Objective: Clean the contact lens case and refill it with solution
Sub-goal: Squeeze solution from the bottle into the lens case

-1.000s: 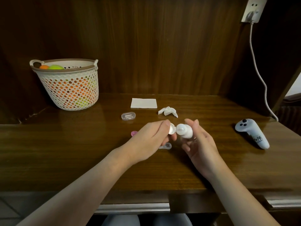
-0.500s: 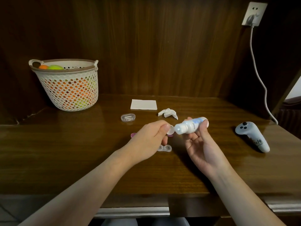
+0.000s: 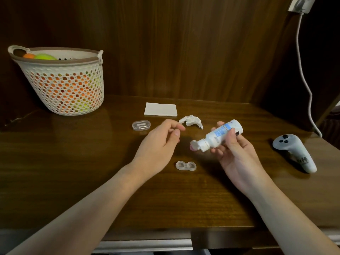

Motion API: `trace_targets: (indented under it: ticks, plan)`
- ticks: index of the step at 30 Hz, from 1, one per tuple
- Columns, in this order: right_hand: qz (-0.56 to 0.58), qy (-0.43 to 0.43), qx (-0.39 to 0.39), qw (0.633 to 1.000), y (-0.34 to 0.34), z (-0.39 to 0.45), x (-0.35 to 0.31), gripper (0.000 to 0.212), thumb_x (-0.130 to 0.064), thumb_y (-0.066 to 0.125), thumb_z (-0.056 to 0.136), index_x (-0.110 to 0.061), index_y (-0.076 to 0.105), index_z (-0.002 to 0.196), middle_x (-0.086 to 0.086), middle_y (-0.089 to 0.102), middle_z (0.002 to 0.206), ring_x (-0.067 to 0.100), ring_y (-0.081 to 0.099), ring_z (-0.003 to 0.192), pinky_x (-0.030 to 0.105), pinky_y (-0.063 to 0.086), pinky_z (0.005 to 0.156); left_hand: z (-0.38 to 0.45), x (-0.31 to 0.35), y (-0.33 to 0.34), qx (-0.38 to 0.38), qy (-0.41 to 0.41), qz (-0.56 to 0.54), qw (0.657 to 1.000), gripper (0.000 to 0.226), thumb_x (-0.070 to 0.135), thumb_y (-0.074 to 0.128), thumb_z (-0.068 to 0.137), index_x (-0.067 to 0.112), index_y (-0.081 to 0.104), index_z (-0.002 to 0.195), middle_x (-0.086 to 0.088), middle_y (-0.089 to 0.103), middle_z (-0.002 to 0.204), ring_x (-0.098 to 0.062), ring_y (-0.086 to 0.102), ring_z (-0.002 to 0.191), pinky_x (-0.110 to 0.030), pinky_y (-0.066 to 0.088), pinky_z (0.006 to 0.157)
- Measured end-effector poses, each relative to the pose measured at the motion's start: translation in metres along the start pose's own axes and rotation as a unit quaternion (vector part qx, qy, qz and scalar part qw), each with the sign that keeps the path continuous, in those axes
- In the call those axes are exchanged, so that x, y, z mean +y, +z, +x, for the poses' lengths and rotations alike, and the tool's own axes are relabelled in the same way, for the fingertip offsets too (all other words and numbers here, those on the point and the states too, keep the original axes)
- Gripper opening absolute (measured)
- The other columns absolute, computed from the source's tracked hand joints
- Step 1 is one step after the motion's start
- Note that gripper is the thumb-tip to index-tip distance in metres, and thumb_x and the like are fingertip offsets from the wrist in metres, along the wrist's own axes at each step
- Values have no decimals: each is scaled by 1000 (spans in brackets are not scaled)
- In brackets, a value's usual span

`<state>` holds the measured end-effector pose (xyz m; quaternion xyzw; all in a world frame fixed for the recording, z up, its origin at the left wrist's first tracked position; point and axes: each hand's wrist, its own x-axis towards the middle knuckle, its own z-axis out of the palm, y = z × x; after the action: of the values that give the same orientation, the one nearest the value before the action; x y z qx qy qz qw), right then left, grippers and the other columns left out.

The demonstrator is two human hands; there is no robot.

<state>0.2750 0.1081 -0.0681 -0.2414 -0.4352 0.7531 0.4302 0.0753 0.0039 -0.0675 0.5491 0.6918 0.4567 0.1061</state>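
Item one: my right hand (image 3: 237, 153), raised above the wooden desk (image 3: 73, 172), fingers and thumb curled round a small white solution bottle (image 3: 219, 134) with a blue-printed label. The bottle lies tilted, base up and to the right, nozzle down and to the left; its flip cap (image 3: 193, 144) hangs open at the nozzle end. Item two: my left hand (image 3: 160, 142), also above the desk, fingers loosely bent and holding nothing, fingertips apart from the bottle. Item three: the contact lens case (image 3: 185, 165), clear, two round wells side by side, uncapped, flat on the desk between my two hands and nearer to me than the bottle; whether the wells hold liquid I cannot tell. Item four: a small clear oval box (image 3: 141, 125), left of my left hand. Item five: a folded white tissue (image 3: 160, 109), lying flat towards the back of the desk. Item six: a crumpled tissue (image 3: 191, 120), just right of the folded one and nearer. Item seven: a pale perforated basket (image 3: 64, 85), back left, coloured balls inside. Item eight: a grey handheld controller (image 3: 294, 151), on the desk's right side. Item nine: a white cable (image 3: 303, 74), hanging from a wall socket at upper right.
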Motion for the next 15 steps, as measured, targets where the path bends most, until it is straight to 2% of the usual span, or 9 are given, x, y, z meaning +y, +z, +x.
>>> trace_targets:
  ticks: [2,5,9,12,15]
  plan:
    - [-15,-4,-28,999,-4,0,-1,32,-41,70,93,-33,80,122,1,79,123,23,80,106,28,64,77,-2,-6,2,0,11,6,1000,19,33,49,110,36,61,125,23,63,105,2,63,97,-12,47,77]
    - [-30,8,-49,998,-10,1,0,34,-39,68,95,-32,77,128,3,79,124,25,81,103,28,65,75,-4,-13,4,-19,6,11,1000,14,34,52,109,38,60,120,23,60,95,6,59,79,-9,40,62]
    - [-16,20,-45,999,-13,3,2,37,-33,71,95,-25,77,131,9,76,132,17,80,99,27,65,75,-7,-14,3,-44,20,21,999,10,35,54,108,40,59,115,24,59,92,9,58,80,-10,39,61]
    - [-18,40,-53,998,-11,2,3,42,-35,79,86,-21,79,126,10,74,135,26,76,117,27,66,74,-7,-15,3,-46,22,29,998,9,35,54,108,41,58,113,24,59,93,14,57,84,-8,40,58]
    - [-34,52,-58,996,-12,4,4,40,-26,72,93,-15,74,131,13,74,135,32,74,121,30,67,76,-6,-16,3,-41,24,33,998,8,35,54,108,40,58,113,22,59,91,14,57,83,-8,40,56]
